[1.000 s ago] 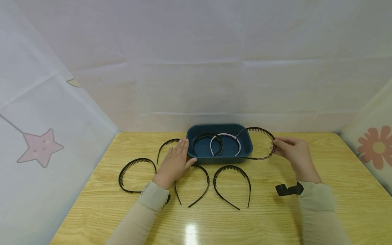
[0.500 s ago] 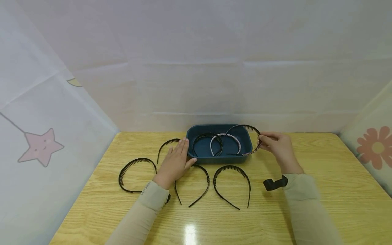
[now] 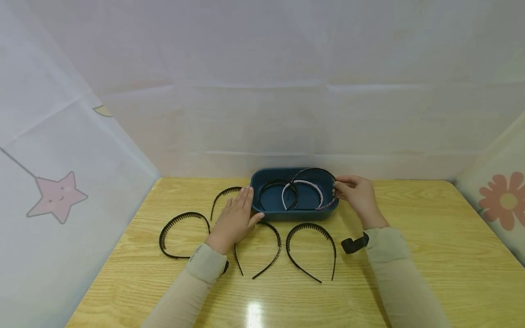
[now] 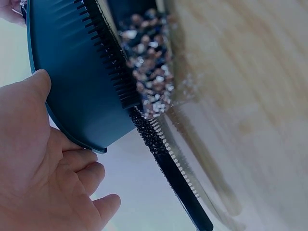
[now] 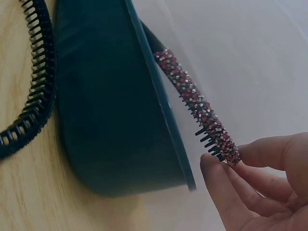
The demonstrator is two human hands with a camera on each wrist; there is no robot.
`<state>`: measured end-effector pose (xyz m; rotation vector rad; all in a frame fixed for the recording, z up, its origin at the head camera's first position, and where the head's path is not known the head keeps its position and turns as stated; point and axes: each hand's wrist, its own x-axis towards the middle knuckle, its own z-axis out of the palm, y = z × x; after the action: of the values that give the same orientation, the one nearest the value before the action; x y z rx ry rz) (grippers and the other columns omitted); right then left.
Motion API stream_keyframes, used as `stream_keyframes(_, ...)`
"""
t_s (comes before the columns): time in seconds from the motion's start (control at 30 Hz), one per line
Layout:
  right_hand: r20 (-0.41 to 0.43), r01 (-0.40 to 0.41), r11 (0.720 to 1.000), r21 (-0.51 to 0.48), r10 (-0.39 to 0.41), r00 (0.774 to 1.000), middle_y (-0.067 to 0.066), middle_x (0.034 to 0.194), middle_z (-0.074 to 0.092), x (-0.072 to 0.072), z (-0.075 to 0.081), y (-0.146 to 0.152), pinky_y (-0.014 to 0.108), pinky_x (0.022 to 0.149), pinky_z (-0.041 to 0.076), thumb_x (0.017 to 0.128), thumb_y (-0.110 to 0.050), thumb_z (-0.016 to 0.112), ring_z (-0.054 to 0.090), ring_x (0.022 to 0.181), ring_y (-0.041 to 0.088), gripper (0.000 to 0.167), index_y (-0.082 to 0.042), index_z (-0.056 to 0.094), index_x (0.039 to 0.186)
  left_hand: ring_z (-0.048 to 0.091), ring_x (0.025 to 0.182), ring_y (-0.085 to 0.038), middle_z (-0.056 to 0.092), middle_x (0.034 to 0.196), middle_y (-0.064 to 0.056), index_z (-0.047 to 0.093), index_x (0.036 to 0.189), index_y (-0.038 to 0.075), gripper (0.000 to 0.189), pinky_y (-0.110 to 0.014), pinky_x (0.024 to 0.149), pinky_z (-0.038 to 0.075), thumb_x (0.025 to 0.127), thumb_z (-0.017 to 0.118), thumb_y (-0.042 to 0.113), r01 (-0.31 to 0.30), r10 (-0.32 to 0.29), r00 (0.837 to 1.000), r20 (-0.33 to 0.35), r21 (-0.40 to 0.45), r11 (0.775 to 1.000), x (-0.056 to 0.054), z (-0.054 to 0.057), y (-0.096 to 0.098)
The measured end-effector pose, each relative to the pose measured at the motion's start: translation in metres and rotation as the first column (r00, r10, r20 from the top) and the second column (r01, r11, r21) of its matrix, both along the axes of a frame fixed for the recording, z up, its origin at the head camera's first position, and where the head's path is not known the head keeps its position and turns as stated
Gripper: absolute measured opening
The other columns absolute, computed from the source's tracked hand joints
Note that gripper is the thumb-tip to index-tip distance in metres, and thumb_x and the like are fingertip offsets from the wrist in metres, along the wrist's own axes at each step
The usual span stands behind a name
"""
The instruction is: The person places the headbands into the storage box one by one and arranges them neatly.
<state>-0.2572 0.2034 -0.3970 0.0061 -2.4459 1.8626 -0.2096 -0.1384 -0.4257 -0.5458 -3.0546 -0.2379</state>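
Note:
Between the thumb and fingers of my right hand (image 3: 357, 196) I pinch a toothed black headband (image 5: 195, 103) covered in pinkish and silver stones. It reaches over the right end of a dark blue plastic bin (image 3: 295, 215), its lower end inside. In the bin lie a white headband (image 3: 313, 183) and a black headband (image 3: 266, 183), overlapping each other. My left hand (image 3: 234, 223) rests against the bin's left end, fingers mostly straight, with the thumb on its wall in the left wrist view.
On the wooden table (image 3: 184, 291) lie a headband (image 3: 162, 234) at the left, one (image 3: 217, 196) partly behind my left hand, one (image 3: 279, 241) in front of the bin, and another (image 3: 311, 225) to its right. A white cloth backdrop (image 3: 262, 114) stands behind.
My right hand has moved left with the pinched headband, bringing it from beside the bin to over and into its right end. The left hand has stayed at the bin's left end.

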Motion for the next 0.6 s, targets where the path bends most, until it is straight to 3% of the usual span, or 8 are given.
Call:
stream_keyframes(0.2, -0.021, 0.001, 0.997, 0.082, 0.001, 1.000, 0.030, 0.116, 0.066, -0.006, -0.003, -0.010, 0.023, 0.074, 0.061, 0.102, -0.007, 0.061, 0.068, 0.079, 0.008, 0.033, 0.011, 0.063, 0.129, 0.011, 0.156, -0.030, 0.010, 0.169, -0.017, 0.010, 0.162, 0.002, 0.082, -0.057, 0.124, 0.017, 0.106, 0.039, 0.054, -0.008, 0.008, 1.000, 0.005, -0.007, 1.000, 0.000, 0.000, 0.001)
stream_keyframes(0.43, -0.075, 0.017, 0.979, 0.201, -0.002, 0.997, 0.027, 0.110, 0.070, -0.010, -0.007, -0.020, 0.023, 0.069, 0.061, 0.101, -0.007, 0.061, 0.072, 0.082, 0.021, 0.029, 0.009, 0.067, 0.125, 0.009, 0.156, -0.030, 0.005, 0.169, -0.015, 0.007, 0.162, 0.003, 0.082, -0.056, 0.124, 0.016, 0.107, 0.037, 0.055, -0.007, 0.007, 1.000, 0.016, -0.012, 1.000, 0.000, 0.000, 0.000)
stream_keyframes(0.6, -0.111, 0.022, 0.958, 0.287, 0.010, 0.994, 0.025, 0.106, 0.071, -0.009, -0.010, -0.023, 0.032, 0.071, 0.060, 0.102, -0.009, 0.062, 0.072, 0.084, 0.030, 0.028, 0.007, 0.068, 0.124, 0.009, 0.156, -0.030, 0.003, 0.169, -0.014, 0.007, 0.162, 0.003, 0.083, -0.057, 0.124, 0.016, 0.106, 0.037, 0.056, -0.005, 0.006, 1.000, 0.013, -0.015, 1.000, 0.000, 0.000, 0.001)
